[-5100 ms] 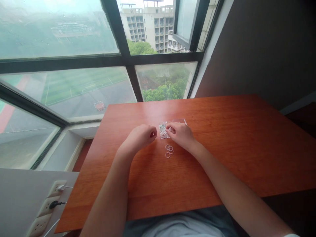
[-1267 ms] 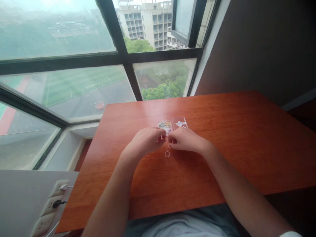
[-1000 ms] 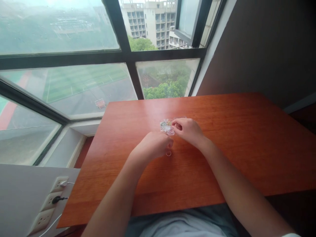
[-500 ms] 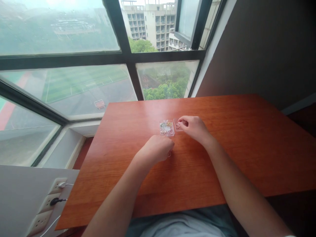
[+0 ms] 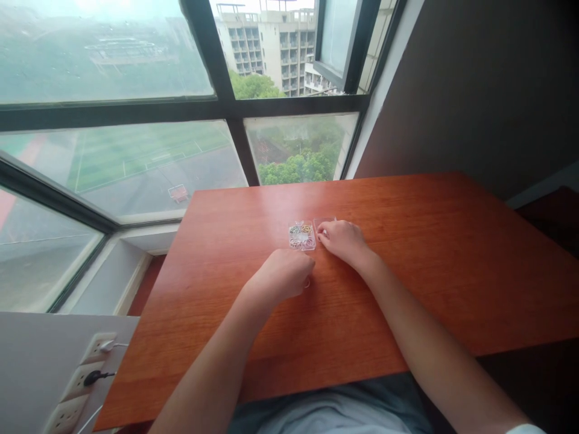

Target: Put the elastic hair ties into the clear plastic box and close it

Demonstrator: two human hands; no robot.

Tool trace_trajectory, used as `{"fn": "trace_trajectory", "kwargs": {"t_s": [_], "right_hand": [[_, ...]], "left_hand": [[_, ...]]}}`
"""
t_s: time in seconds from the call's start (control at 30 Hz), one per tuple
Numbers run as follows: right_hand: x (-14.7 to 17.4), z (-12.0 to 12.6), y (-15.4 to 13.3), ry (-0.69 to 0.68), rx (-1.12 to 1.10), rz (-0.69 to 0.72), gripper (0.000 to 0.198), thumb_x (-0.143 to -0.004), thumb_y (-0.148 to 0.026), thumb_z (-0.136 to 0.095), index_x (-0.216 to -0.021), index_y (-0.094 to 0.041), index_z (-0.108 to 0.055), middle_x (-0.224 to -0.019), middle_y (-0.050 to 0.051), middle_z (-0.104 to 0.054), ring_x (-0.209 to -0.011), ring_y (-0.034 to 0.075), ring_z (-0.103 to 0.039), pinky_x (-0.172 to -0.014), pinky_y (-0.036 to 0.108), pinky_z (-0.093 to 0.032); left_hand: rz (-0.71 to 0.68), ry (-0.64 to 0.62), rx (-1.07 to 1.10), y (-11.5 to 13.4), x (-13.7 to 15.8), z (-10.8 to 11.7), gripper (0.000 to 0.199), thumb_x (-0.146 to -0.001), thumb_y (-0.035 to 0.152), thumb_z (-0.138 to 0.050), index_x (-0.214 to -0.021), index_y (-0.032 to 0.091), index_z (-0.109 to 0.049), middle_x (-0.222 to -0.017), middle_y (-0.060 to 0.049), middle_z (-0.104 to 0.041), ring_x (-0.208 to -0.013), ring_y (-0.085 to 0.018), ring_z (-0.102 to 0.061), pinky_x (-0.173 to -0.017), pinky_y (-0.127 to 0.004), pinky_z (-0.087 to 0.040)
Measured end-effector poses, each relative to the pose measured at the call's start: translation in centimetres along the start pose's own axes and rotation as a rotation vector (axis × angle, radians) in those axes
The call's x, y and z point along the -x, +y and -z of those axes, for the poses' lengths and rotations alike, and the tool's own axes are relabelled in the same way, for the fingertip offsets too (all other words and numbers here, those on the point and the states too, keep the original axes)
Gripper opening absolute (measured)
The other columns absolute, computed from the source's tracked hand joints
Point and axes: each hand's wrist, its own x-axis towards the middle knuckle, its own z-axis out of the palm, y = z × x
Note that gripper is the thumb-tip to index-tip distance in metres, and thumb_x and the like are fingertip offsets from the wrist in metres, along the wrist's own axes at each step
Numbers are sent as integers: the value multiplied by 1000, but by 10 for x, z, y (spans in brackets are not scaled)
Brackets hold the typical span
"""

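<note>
On the table stands a small clear plastic box (image 5: 301,236) with compartments of small rings, some pale, greenish, gold-coloured and pink. Its clear lid (image 5: 326,221) lies flat, joined to or just beside the right side. My left hand (image 5: 284,272) is closed just in front of the box, palm down, and a pale small ring (image 5: 307,282) pokes out below its fingers. My right hand (image 5: 344,240) reaches over the lid, with thumb and forefinger brought together at its near left part. Whatever lies between those fingertips is hidden.
The reddish-brown wooden table (image 5: 217,325) ends at a window (image 5: 298,144) on the far side. At lower left, wall sockets (image 5: 79,380) hold a white plug and a black plug with cords. A dark wall (image 5: 456,108) rises on the right.
My right hand has moved left and lower over the lid, covering the ring that showed there. My left hand stays closed in nearly the same place. The view has shifted slightly.
</note>
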Motion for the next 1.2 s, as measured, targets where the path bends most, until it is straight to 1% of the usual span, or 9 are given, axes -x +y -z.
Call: {"fn": "trace_trajectory", "kwargs": {"t_s": [0.1,0.23,0.4,0.67,0.87,0.93,1.07,1.13,1.2], "right_hand": [[0,1,1,-23,22,-27,28,-91,-37,-46,-102,-29,-70,-97,7,-73,-88,25,-67,-72,31,-47],[-1,1,1,-13,24,-40,27,-90,-35,-47,-99,-28,-71,-95,8,-73,-86,25,-67,-71,31,-47],[0,1,2,45,-17,-21,25,-89,-34,-49,-97,-28,-72,-93,8,-73,-83,24,-67,-68,30,-46],[-3,0,7,13,4,-4,25,-89,-34,-51,-97,-27,-74,-93,10,-73,-82,25,-67,-68,32,-46],[-4,-2,11,64,-48,-15,23,-86,-35,-52,-91,-27,-73,-89,6,-74,-78,22,-66,-65,28,-43],[-2,1,9,105,-115,9,21,-85,-35,-54,-90,-26,-73,-86,4,-74,-76,20,-65,-63,26,-40],[4,6,-2,137,-274,164,19,-85,-33,-56,-88,-24,-72,-78,0,-72,-72,15,-62,-62,24,-37],[6,6,-7,125,-283,214,18,-85,-31,-56,-88,-24,-73,-77,0,-72,-72,14,-62,-62,24,-37],[8,6,-9,126,-262,221,20,-86,-30,-55,-91,-25,-73,-81,1,-73,-75,15,-63,-62,24,-36]], "left_hand": [[3,-4,4,0,-1,0,12,-78,20,-57,-75,18,-68,-79,-8,-72,-72,-22,-66,-58,-28,-42],[1,-29,26,2,-1,2,14,-78,18,-55,-74,18,-69,-78,-8,-72,-71,-22,-65,-60,-29,-43],[3,-38,93,0,2,7,13,-78,18,-57,-75,20,-70,-77,-7,-72,-69,-22,-64,-60,-29,-42],[27,-79,90,1,2,11,14,-77,18,-58,-76,20,-72,-79,-7,-73,-70,-21,-64,-61,-28,-43],[35,-65,110,0,3,10,12,-78,20,-60,-77,20,-72,-78,-7,-72,-70,-21,-64,-61,-28,-42],[38,-60,116,-1,4,10,12,-78,20,-60,-78,20,-72,-78,-7,-72,-70,-21,-64,-60,-28,-42],[24,-72,120,-3,4,8,14,-78,19,-59,-78,22,-72,-77,-5,-72,-71,-22,-64,-59,-28,-41],[19,-69,120,-3,4,7,14,-79,19,-59,-78,22,-72,-77,-5,-72,-71,-22,-64,-60,-28,-42],[21,-57,112,-3,4,5,13,-80,20,-58,-78,21,-71,-77,-6,-71,-70,-21,-64,-60,-28,-42]]}}
